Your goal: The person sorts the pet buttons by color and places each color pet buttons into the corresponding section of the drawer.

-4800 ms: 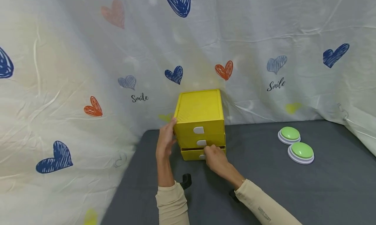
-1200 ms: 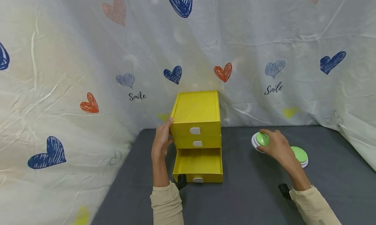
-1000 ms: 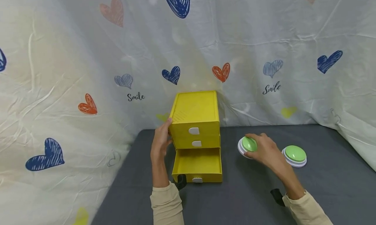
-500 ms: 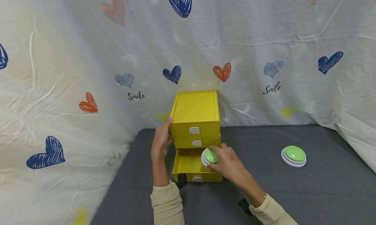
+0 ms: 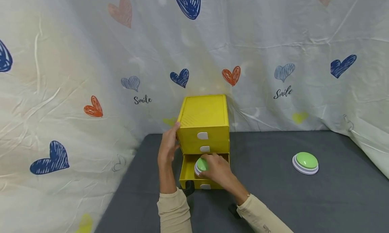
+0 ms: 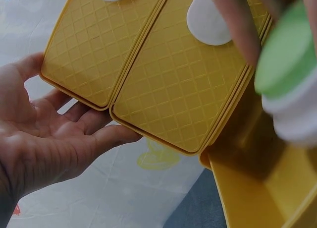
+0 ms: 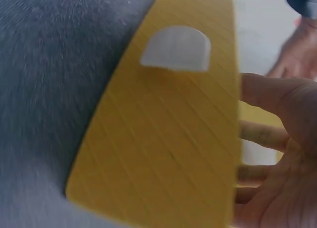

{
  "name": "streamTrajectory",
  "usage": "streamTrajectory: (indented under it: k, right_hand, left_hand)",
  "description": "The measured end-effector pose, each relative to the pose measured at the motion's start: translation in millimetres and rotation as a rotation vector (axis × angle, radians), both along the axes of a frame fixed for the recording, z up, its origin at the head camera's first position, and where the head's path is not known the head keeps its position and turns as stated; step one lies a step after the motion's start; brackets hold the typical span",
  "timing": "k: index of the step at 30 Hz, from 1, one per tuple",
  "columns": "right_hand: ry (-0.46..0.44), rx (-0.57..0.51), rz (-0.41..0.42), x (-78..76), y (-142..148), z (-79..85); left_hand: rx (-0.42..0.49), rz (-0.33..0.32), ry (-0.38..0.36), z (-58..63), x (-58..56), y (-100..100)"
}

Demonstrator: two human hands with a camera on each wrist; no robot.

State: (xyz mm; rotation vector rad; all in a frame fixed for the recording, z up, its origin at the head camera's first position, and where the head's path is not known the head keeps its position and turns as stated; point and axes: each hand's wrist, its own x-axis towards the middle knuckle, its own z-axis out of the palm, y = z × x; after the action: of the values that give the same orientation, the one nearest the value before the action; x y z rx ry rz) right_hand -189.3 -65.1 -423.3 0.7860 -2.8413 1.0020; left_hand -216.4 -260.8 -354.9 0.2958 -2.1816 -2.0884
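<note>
A yellow three-drawer box (image 5: 203, 111) stands at the back of the table, its bottom drawer (image 5: 187, 172) pulled out. My left hand (image 5: 167, 147) rests against the box's left side, fingers and thumb along its edge in the left wrist view. My right hand (image 5: 217, 169) pinches a green-domed push button (image 5: 200, 166) with a white base, tilted, inside or just over the open drawer. Blurred in the left wrist view, the same button (image 6: 287, 64) appears beside the drawer. In the right wrist view the drawer's front panel (image 7: 163, 139) hides the button and my fingertips.
A second green push button (image 5: 305, 162) with a white base lies on the dark grey table (image 5: 267, 179) to the right. Behind the box hangs a white curtain (image 5: 255, 50) printed with hearts. White tabs serve as handles on the drawers.
The bottom drawer was pulled out. My right hand picked up one push button at the right and carried it left to the drawer. The left hand has stayed on the box.
</note>
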Motion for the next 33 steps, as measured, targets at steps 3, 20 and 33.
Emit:
streamTrajectory:
  k: [3, 20, 33]
  right_hand:
    - [-0.015, -0.005, 0.02, -2.8, -11.2, -5.9]
    - [-0.111, 0.018, 0.073, -5.4, -32.6, -15.0]
    - [-0.198, -0.057, 0.311, -11.6, -3.5, -4.2]
  left_hand:
    - [0.004, -0.002, 0.0, -0.3, 1.4, -0.5]
    - [-0.001, 0.004, 0.004, -1.0, 5.3, 0.3]
    - [0.005, 0.009, 0.007, -0.2, 3.2, 3.4]
